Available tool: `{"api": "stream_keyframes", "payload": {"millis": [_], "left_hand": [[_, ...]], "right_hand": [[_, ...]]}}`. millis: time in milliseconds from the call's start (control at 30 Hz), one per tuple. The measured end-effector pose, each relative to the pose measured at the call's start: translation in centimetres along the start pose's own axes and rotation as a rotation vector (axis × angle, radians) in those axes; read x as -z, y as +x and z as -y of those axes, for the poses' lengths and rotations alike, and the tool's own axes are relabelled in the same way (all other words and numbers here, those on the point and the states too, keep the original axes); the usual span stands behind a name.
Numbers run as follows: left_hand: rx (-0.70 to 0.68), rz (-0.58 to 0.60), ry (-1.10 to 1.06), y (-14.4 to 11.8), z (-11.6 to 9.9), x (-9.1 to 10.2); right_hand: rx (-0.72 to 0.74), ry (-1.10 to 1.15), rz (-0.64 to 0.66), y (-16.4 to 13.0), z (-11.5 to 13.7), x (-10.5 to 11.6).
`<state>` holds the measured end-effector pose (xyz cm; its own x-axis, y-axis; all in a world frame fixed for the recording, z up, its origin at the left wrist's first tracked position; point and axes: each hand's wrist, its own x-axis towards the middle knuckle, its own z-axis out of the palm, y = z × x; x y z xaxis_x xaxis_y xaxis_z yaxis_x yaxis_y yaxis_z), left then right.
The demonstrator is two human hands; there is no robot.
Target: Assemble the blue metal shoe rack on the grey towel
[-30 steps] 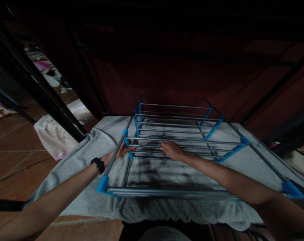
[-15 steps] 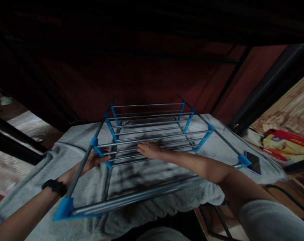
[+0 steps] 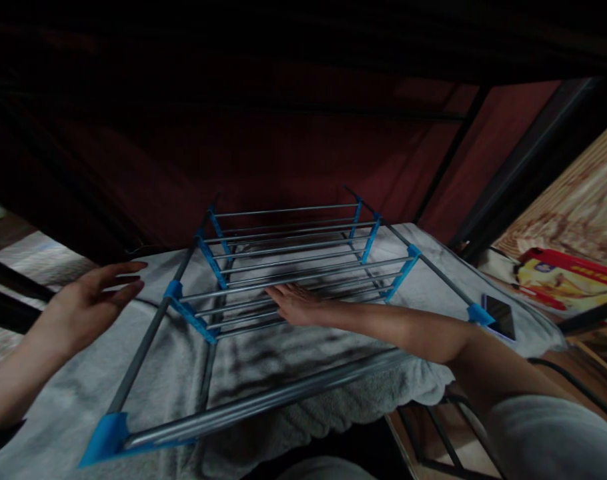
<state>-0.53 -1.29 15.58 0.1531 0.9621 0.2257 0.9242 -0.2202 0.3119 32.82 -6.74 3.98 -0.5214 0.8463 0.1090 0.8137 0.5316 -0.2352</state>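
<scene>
A shoe rack (image 3: 303, 273) of grey metal tubes with blue plastic joints lies on a grey blanket (image 3: 418, 280). My right hand (image 3: 298, 305) rests over the rods of the nearest tier, its fingers stretched out and pointing left. Part of that hand's underside is hidden, so any grip on a rod does not show. Out to the left of the frame, my left hand (image 3: 86, 307) hovers above the blanket with fingers apart and holds nothing. The blue joint (image 3: 191, 313) at the tier's left end is the rack part nearest to it.
A phone (image 3: 499, 317) lies on the blanket by the rack's right front corner joint. Farther right is a red and yellow package (image 3: 568, 283). A dark red panel (image 3: 293, 153) stands behind the rack, with dark frame bars (image 3: 523, 167) around it.
My left hand has let go of the tier's blue left end and moved out to the left. My right hand stays on the rods. The view has shifted slightly.
</scene>
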Motion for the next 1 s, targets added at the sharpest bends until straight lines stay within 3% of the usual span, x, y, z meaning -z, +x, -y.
{"api": "stream_keyframes", "payload": {"millis": [100, 233, 300, 433, 467, 533, 600, 667, 767, 900, 1000], "left_hand": [[-0.182, -0.041, 0.011, -1.3, -3.6, 0.8], [-0.507, 0.002, 0.028, -1.5, -6.5, -0.7], [-0.578, 0.066, 0.044, -0.8, -7.1, -2.0], [-0.614, 0.271, 0.075, 1.7, -7.0, -3.9], [-0.597, 0.313, 0.085, 2.3, -6.7, -4.2], [-0.530, 0.342, 0.133, 3.5, -6.0, -4.5], [-0.469, 0.327, 0.188, 4.3, -4.9, -4.6], [-0.452, 0.327, 0.201, 4.8, -4.0, -4.8], [-0.454, 0.399, 0.199, 4.7, -3.4, -5.1], [-0.433, 0.530, 0.242, 3.8, -4.5, -5.2], [-0.471, 0.535, 0.197, 3.2, -5.3, -4.7]], "right_hand": [[0.096, 0.016, 0.024, -2.8, 0.3, 2.2], [0.260, 0.191, 0.143, -7.4, -0.5, 8.3], [0.140, 0.198, 0.028, -9.8, -2.4, 12.0], [-0.393, 0.042, -0.313, -15.7, -9.6, 16.9], [-0.546, 0.011, -0.384, -17.3, -11.7, 17.2], [-0.823, 0.048, -0.396, -20.4, -15.2, 16.7], [-0.936, 0.286, -0.350, -22.8, -17.5, 15.2], [-0.955, 0.518, -0.353, -24.0, -18.6, 13.3], [-0.987, 0.641, -0.393, -24.0, -18.6, 11.4], [-0.992, 0.738, -0.369, -23.6, -18.5, 11.3], [-1.001, 0.745, -0.353, -24.2, -19.2, 11.2]]}}
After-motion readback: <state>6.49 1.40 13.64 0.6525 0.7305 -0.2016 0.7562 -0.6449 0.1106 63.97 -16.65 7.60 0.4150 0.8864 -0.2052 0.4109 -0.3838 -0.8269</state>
